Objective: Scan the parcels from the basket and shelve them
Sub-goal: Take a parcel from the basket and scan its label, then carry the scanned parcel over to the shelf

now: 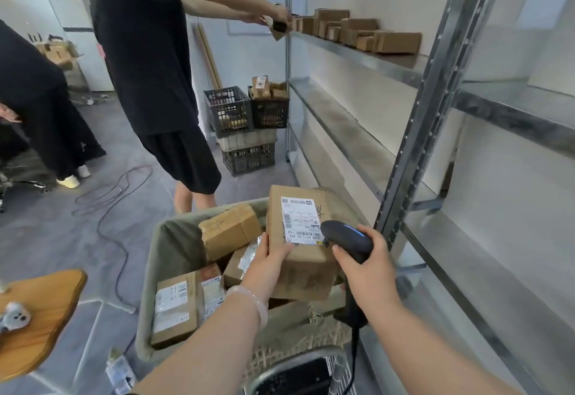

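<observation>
Left hand (pixel 270 259) is gripping the parcel's (pixel 300 239) lower edge above the basket (pixel 161 254); right hand (pixel 365 267) is clasping the scanner (pixel 348 239). Stiff cardboard, probably light; edges suit gripping.

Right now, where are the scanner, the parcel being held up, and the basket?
scanner (pixel 348 237): head view, on its dark rounded head.
held parcel (pixel 300 220): head view, on its white label.
basket (pixel 172 239): head view, on its cloth-lined left wall.

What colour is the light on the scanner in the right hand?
Blue, a small strip on top of the dark scanner, clearest in the head view.
</observation>
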Demonstrator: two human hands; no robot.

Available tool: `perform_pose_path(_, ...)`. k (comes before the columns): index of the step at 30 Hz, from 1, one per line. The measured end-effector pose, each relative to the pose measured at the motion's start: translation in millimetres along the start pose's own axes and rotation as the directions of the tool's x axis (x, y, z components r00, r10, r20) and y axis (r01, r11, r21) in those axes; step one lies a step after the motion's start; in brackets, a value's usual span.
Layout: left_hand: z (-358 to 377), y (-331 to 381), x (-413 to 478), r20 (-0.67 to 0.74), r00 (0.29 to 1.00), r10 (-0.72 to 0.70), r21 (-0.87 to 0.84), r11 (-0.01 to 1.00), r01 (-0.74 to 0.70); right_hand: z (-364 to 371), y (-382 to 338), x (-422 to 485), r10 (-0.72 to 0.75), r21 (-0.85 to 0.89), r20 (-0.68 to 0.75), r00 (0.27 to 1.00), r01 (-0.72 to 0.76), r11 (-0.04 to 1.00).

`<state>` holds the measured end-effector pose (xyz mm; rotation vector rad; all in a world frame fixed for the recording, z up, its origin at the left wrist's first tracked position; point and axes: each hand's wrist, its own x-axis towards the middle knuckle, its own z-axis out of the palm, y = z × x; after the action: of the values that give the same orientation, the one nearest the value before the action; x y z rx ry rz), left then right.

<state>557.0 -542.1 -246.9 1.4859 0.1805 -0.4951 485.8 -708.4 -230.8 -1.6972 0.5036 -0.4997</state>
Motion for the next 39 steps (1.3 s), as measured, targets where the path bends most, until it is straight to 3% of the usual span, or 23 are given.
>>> perform_pose_path(5,-6,14,50,0.032,0.995,0.095,0.076,0.992,-0.097,24,4,40,0.004,-0.009,-0.044,0.999,-0.004,1.0)
perform_pose_path(8,-8,13,64,0.031,0.989,0.144,0.313,0.939,-0.146,27,13,40,0.026,-0.029,-0.072,0.997,-0.029,0.999)
perform_pose_path(11,0,6,70,0.15,0.956,0.252,0.543,0.787,-0.293,20,21,29,0.034,-0.05,-0.105,0.994,-0.039,0.998)
perform_pose_path(17,51,8,67,0.507,0.787,0.352,0.653,0.44,-0.617,-15,21,-6,0.023,-0.066,-0.339,0.941,-0.048,0.997)
perform_pose_path(20,92,5,43,0.673,0.659,0.335,0.592,0.291,-0.752,-44,18,-35,0.021,-0.09,-0.464,0.885,-0.071,0.993)
perform_pose_path(24,147,-5,-3,0.822,0.487,0.297,0.451,0.184,-0.873,-93,10,-84,-0.013,-0.133,-0.64,0.768,-0.094,0.987)
perform_pose_path(31,214,-40,-104,0.949,0.246,0.196,0.226,0.117,-0.967,-172,7,-191,-0.063,-0.162,-0.828,0.557,-0.131,0.978)
perform_pose_path(39,271,-92,-240,0.997,0.036,0.062,0.032,0.066,-0.997,-250,9,-318,-0.067,-0.151,-0.922,0.381,-0.195,0.969)
